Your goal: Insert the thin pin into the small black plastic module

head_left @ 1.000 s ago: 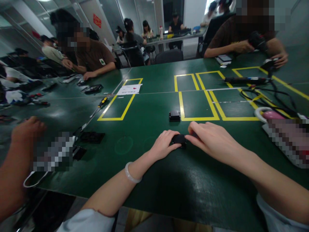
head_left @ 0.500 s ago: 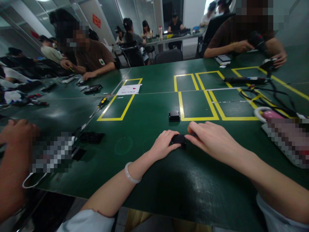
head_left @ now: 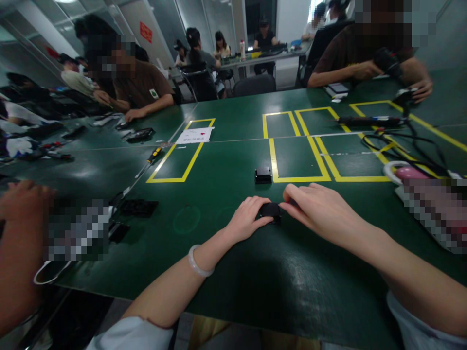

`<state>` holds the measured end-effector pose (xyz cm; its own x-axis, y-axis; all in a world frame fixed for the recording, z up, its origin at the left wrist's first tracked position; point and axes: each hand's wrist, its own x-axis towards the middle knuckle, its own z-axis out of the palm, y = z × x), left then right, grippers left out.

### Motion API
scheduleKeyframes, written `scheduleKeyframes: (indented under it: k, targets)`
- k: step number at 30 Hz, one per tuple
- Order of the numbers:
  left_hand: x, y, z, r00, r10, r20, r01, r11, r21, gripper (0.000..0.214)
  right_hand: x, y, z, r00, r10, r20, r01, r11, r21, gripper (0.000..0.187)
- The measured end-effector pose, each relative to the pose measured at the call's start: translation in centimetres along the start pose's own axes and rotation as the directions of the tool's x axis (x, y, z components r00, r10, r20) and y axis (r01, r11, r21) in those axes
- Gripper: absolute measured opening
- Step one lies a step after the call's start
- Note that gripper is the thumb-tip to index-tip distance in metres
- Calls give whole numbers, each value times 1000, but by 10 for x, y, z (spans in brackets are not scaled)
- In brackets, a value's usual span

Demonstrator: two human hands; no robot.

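Observation:
A small black box-like part (head_left: pixel 270 211) lies on the green table (head_left: pixel 233 272) in front of me. My left hand (head_left: pixel 248 217) curls round its left end, fingers bent over the top. My right hand (head_left: pixel 321 211) presses its fingertips against the right end, so both hands grip the part where it rests. A second small black part (head_left: pixel 263 174) sits alone a little farther out, just left of a yellow-taped rectangle (head_left: pixel 298 160).
A co-worker's hand (head_left: pixel 22 204) rests at the left edge by black parts (head_left: pixel 138 207). A screwdriver (head_left: pixel 153 156) and a paper sheet (head_left: pixel 196 134) lie mid-left. Cables (head_left: pixel 404 146) and a pink-and-white object (head_left: pixel 404 172) are at right. People sit across the table.
My hands and the black part have stayed put. The co-worker's hand at the left has shifted toward the left edge.

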<state>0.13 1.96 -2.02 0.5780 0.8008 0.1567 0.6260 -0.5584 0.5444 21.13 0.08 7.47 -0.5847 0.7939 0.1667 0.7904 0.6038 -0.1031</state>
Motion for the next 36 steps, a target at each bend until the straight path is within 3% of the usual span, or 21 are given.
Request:
scheduleKeyframes:
  k: [6,10,15,24,29,36]
  targets:
    - [0,-1,1,1000,4,-5,-4,1000,0,34,-1,2,3,1000,-13,-11,14,999,37,7]
    - [-1,-1,1,1000,4,-10,-4,1000,3,35,-2,0,2,999,-18,-45,20,998,53,8]
    - [-1,-1,1,1000,-1,-9,1,1000,0,34,0,0,0,1000,-13,-2,13,1000,-2,18]
    - [0,-2,2,1000,-2,-15,2,1000,0,35,-3,0,-1,1000,-24,-20,25,998,53,7]
    - [-1,-2,2,1000,-5,-11,5,1000,-13,35,0,-1,-1,999,-34,-3,34,999,-15,20]
    - [-1,-1,0,1000,-12,0,12,1000,-8,35,-1,1,1,999,-7,-39,9,999,40,10]
